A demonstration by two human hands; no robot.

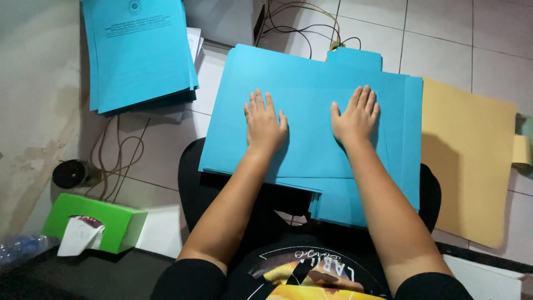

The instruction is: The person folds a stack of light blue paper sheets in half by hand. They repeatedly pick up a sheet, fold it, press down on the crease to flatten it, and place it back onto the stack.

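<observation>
A pale tiled floor (pixel 444 44) carries everything, and across the person's lap lies a broad stack of blue paper folders (pixel 311 139), its top sheet already lying flat and squared over the uneven sheets beneath, whose edges at the right and bottom are not yet lined up. A second pile of printed blue covers (pixel 139 55) sits well apart at upper left, and tan folders (pixel 472 161) lie just beside the stack on the right. The left hand (pixel 265 125) and right hand (pixel 355 118) press palm-down on the top sheet, fingers spread and gripping nothing, while a green tissue box (pixel 105 219) and loose cables (pixel 119 161) lie on the floor at left.
</observation>
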